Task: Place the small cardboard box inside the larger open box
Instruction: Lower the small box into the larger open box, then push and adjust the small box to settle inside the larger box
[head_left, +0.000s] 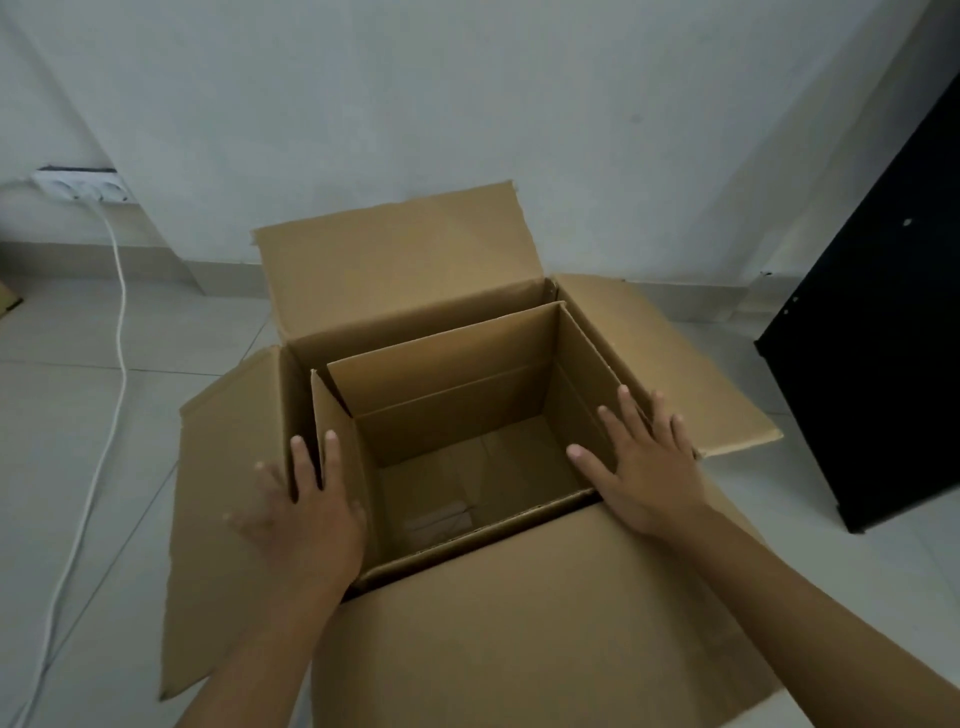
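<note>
The small cardboard box (457, 395), open at the top and empty, sits inside the larger open box (395, 270), whose four flaps are spread outward on the floor. My left hand (306, 512) is at the small box's left wall, fingers spread and slightly blurred, with two fingers over the gap between the two boxes. My right hand (644, 467) lies flat with fingers apart at the small box's right wall, over the large box's right flap. Neither hand grips anything.
A white cable (111, 374) runs from a wall socket (83, 187) down the tiled floor on the left. A black panel (878, 364) leans at the right. The white wall stands right behind the large box's rear flap.
</note>
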